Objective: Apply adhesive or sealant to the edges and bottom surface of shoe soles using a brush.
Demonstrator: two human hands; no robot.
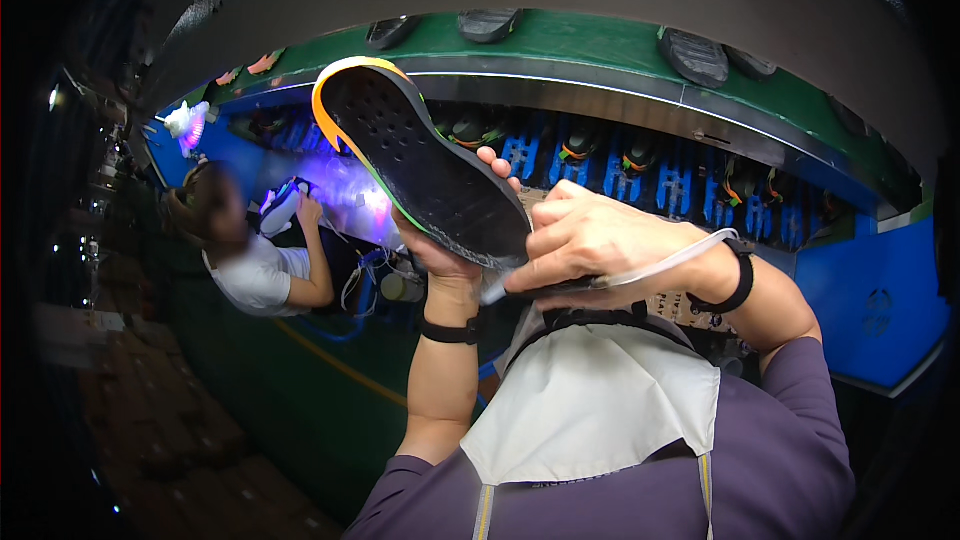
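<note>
A black shoe sole [425, 155] with an orange and green rim is held up, tilted, its inner face with small round holes toward me. My left hand [440, 252] is closed round the sole from behind; its fingertips show over the sole's right edge. My right hand [590, 240] is closed round a slim tool with a pale tip [494, 288], perhaps a brush. That tip is at the sole's near end; I cannot tell whether it touches. A translucent tube [665, 262] runs from the tool along my right wrist.
Ahead, a green conveyor belt [590, 35] carries dark soles [693, 56]. Below it is a rack of blue holders [675, 185] with shoe parts. A co-worker [255, 260] sits at the left holding a shoe, near a purple-lit area. A blue panel [875, 295] stands at the right.
</note>
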